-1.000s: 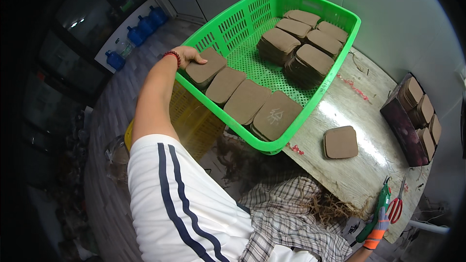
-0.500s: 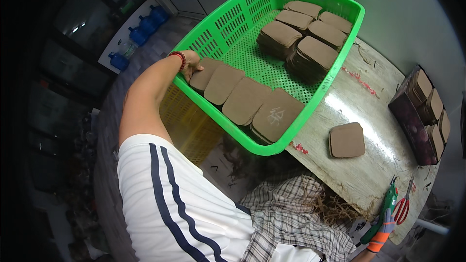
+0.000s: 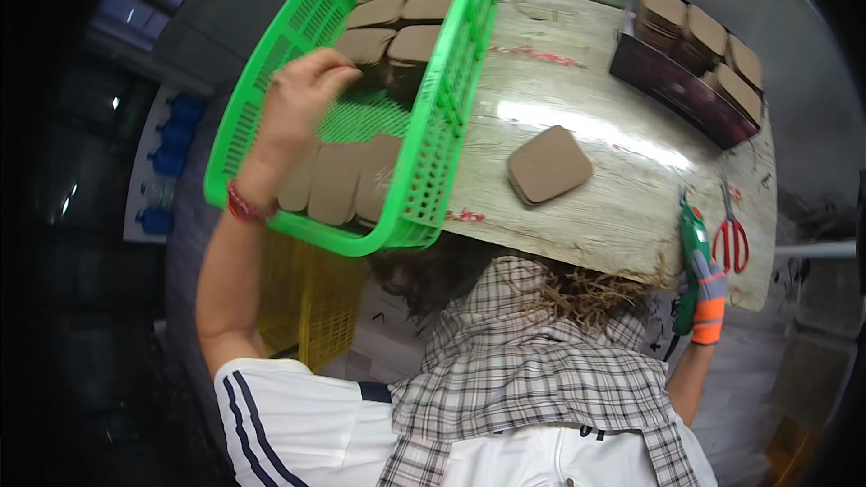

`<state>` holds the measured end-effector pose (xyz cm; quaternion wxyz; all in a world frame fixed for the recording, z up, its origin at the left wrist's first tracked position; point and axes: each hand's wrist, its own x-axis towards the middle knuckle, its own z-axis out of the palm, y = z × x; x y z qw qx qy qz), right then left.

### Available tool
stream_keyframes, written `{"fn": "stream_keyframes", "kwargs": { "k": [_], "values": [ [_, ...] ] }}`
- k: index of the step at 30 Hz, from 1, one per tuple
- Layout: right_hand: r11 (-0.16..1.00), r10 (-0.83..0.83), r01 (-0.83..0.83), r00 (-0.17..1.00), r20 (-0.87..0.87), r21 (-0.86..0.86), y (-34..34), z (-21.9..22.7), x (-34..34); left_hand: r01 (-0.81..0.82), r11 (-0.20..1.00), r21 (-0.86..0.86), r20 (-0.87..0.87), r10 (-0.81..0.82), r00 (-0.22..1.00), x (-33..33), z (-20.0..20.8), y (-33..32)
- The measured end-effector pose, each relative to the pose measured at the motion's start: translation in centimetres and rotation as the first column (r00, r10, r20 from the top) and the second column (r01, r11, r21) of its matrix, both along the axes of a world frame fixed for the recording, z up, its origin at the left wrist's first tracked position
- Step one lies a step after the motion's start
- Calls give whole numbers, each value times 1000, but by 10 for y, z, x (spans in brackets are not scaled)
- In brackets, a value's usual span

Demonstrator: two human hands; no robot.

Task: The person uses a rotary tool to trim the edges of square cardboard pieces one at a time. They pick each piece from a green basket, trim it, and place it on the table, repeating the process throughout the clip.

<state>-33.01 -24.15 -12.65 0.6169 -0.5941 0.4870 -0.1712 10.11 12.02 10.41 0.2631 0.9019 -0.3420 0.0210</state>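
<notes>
My left hand [image 3: 302,104] is bare, slightly blurred and raised over the green plastic basket [image 3: 431,167]. Its fingers are bent together and I see nothing in them. Below it, stacks of brown rounded-square pieces [image 3: 334,185] stand along the basket's near side; more stacks [image 3: 365,42] fill the far end. My right hand [image 3: 708,298], in a grey and orange glove, is closed round a green handheld power tool [image 3: 693,233] with a thin metal tip, at the table's right edge. Beside it lie red-handled scissors [image 3: 731,239].
A small stack of brown pieces [image 3: 548,165] lies mid-table [image 3: 487,117]. At the back right stands a dark box [image 3: 677,90] holding more stacks. Dry brown scraps [image 3: 591,296] gather at the near edge. A yellow crate [image 3: 329,316] is under the basket; blue water bottles [image 3: 171,160] stand far left.
My left hand has left the basket's left rim and moved up over the basket. The view has turned, so the basket appears further left. My right hand stays at the green tool.
</notes>
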Motion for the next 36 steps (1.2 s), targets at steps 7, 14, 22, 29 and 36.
{"fn": "stream_keyframes", "kwargs": {
  "k": [7,14,22,29,36],
  "values": [
    [997,-26,22,998,60,70,3,-8,6,297,877,378,-54,-300,952,-124,-85,-133],
    [998,-4,-2,996,87,65,7,3,8,46,829,558,-181,68,981,-106,-137,-163],
    [998,-10,1,991,131,69,6,-6,11,1,889,459,-235,120,965,-110,-199,-172],
    [999,1,-5,997,79,53,1,-12,11,224,974,-27,162,-216,963,-162,-176,-160],
    [921,166,-209,974,-155,-329,22,-2,33,253,950,183,334,-302,893,-164,-192,-137]
  ]
}}
